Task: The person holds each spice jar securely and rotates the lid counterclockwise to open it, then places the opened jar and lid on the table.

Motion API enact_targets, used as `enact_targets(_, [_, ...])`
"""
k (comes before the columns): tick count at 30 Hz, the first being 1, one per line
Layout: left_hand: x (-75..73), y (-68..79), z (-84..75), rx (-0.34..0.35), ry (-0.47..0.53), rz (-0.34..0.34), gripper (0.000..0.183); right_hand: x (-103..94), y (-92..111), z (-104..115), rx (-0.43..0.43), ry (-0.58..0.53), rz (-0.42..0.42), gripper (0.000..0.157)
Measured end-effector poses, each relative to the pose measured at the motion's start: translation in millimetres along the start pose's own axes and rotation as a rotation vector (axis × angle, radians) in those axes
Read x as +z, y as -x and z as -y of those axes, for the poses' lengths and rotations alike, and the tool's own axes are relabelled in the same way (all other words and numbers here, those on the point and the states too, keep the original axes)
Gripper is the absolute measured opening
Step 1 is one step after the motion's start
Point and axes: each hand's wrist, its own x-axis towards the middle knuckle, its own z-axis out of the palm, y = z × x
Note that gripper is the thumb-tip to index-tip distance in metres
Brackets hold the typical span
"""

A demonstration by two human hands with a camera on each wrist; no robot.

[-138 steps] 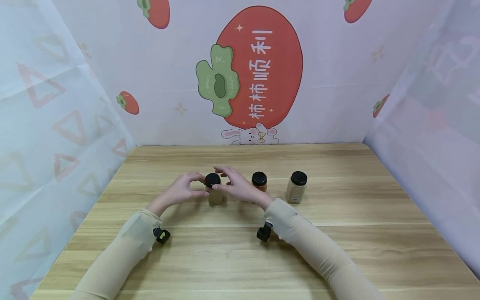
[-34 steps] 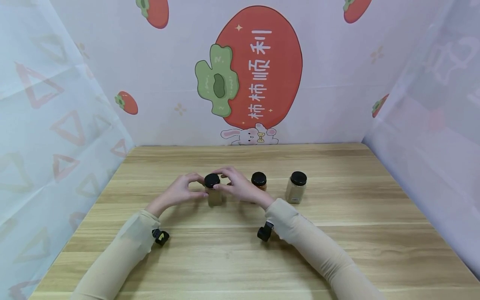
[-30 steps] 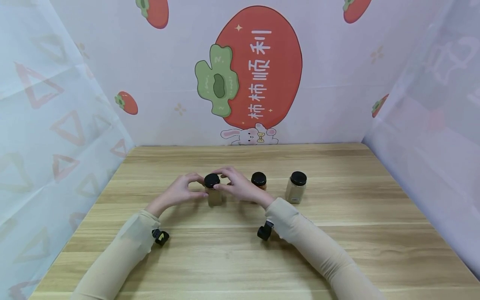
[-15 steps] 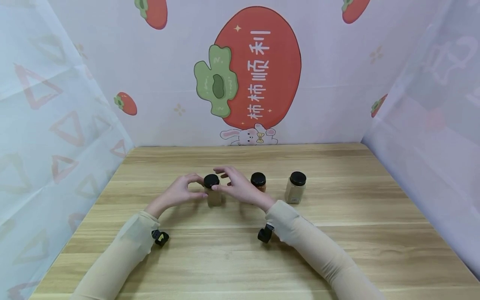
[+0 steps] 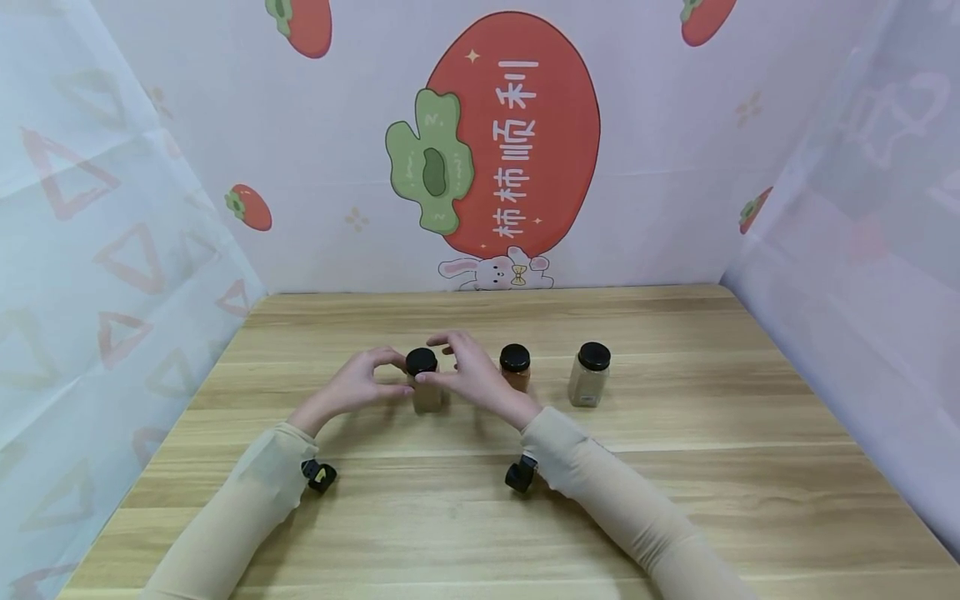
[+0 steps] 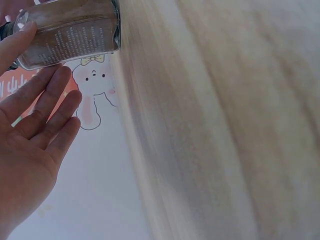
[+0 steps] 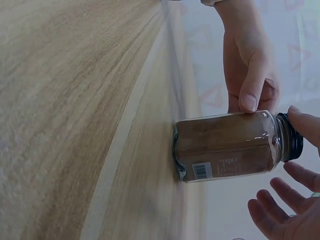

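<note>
A glass jar [image 7: 227,145] of brown powder with a black lid [image 5: 422,360] stands upright on the table. My left hand [image 5: 356,385] holds it from the left: in the left wrist view the thumb lies on the glass and the fingers [image 6: 47,100] reach along the other side, several of them spread off it. From the right, my right hand [image 5: 476,375] spans the lid, thumb tip against its near edge and index fingertip right at its far edge. The other fingers of the right hand [image 7: 295,215] hang beside the lid, clear of the glass.
Right of my right hand stands a second black-lidded jar [image 5: 515,358] with orange-brown contents, partly behind the wrist. Farther right is a third jar [image 5: 588,383] with pale powder. The wooden table [image 5: 480,517] is bounded by printed cloth walls [image 5: 322,250].
My right thumb has slid left along the lid's near edge, and the right wrist has shifted slightly left and toward me. The left hand keeps its hold; the jar stays in place.
</note>
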Motion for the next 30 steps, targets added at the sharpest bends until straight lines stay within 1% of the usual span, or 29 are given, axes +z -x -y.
enact_targets(6, [0.6,-0.6,0.0,0.009,-0.001,-0.003,0.036,2.3,-0.7,-0.6,0.003,0.015,-0.003,0.05])
enact_targets(11, [1.1,-0.3,0.6,0.011,-0.002,-0.008,0.035,1.8,-2.4,-1.3,-0.005,-0.01,0.011,0.048])
enact_targets(17, [0.8,-1.3,3.1,0.017,-0.003,-0.015,0.035,-3.7,-4.1,-0.4,-0.013,-0.036,0.069,0.044])
enact_targets(21, [0.8,-2.0,4.4,0.017,-0.003,-0.011,0.036,-7.2,-5.0,-0.5,-0.041,-0.042,0.117,0.042])
enact_targets(30, [1.3,-2.2,7.1,0.011,-0.003,-0.012,0.035,-10.2,-6.3,-2.9,-0.07,-0.021,0.184,0.041])
